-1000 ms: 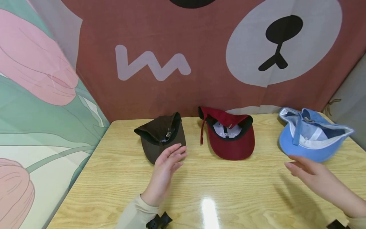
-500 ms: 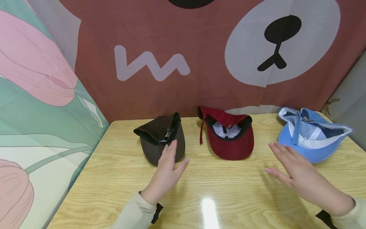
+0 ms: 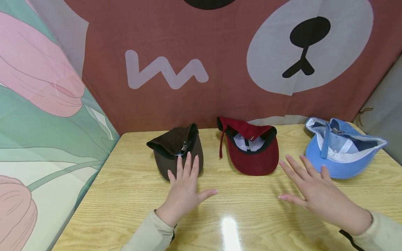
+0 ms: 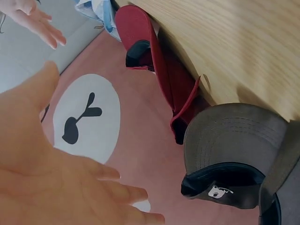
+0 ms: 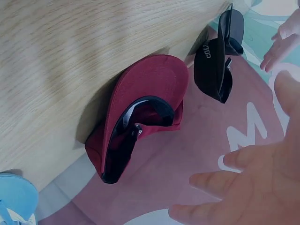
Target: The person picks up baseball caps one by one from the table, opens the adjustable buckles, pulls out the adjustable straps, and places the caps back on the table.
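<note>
Three baseball caps lie upside down in a row on the wooden table [image 3: 125,195]. A dark brown cap [image 3: 163,164] is on the left, a dark red cap [image 3: 255,164] in the middle and a light blue cap [image 3: 329,165] on the right. My left hand [image 3: 183,195], fingers spread, hovers in front of the brown cap and overlaps its brim in the head view. Palm down and fingers spread, my right hand [image 3: 323,195] is above the table in front of the blue cap. Neither hand holds anything.
Behind the table hangs a brown cloth [image 3: 163,108] with a bear face. A flower-patterned cloth [image 3: 47,139] covers the left side, and a grey cloth [image 3: 386,115] is at the far right. Light reflects off the table's front [image 3: 230,233].
Both hands have turned palm down and spread their fingers. The right hand has moved left, away from the blue cap's front. The caps stay where they were.
</note>
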A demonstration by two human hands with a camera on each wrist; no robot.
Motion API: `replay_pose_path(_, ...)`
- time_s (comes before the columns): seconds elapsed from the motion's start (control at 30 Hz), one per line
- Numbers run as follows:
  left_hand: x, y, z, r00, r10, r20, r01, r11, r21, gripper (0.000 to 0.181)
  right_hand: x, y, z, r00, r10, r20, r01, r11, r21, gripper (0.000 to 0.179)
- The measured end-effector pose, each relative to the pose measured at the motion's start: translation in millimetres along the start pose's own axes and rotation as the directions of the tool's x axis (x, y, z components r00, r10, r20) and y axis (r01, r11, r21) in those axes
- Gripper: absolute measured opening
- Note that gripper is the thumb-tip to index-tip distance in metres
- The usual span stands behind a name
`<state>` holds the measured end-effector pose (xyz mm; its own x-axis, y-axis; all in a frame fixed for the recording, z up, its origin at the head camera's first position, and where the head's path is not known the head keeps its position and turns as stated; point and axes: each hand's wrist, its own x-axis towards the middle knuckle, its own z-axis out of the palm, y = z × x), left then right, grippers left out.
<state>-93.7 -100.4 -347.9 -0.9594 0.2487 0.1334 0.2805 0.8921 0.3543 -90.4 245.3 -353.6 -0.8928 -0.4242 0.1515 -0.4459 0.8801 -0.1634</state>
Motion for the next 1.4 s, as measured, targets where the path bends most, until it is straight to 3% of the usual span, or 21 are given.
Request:
replay_pose_path(0.2,-2.9,0.0,0.7,0.998,0.062,-0.004,-0.061,0.993,0.101,0.107,-2.6,-2.4,0.4,0.998,-0.053,-0.038,0.052,0.998,-0.025,0.093)
replay_pose_path(0.5,-7.3,0.6,1.1,0.994,0.104,0.019,-0.105,0.991,0.081,0.104,-3.0,-3.8,-2.0,0.999,-0.052,-0.009,0.051,0.999,-0.011,0.09)
replay_pose_path(0.8,-6.5,3.3,2.0,0.995,0.09,0.053,-0.093,0.994,0.056,0.104,-4.0,-4.4,-1.7,0.997,-0.075,-0.031,0.075,0.997,-0.015,0.09)
replay_pose_path(1.17,-5.9,3.9,2.0,0.995,0.072,0.07,-0.075,0.996,0.045,0.1,-1.6,-6.1,-3.4,0.998,-0.064,-0.003,0.064,0.998,-0.026,0.085)
replay_pose_path(1.4,-5.7,3.1,2.0,0.995,0.084,0.054,-0.087,0.995,0.045,0.101,-1.2,-6.2,0.7,0.991,-0.114,-0.074,0.111,0.993,-0.045,0.086)
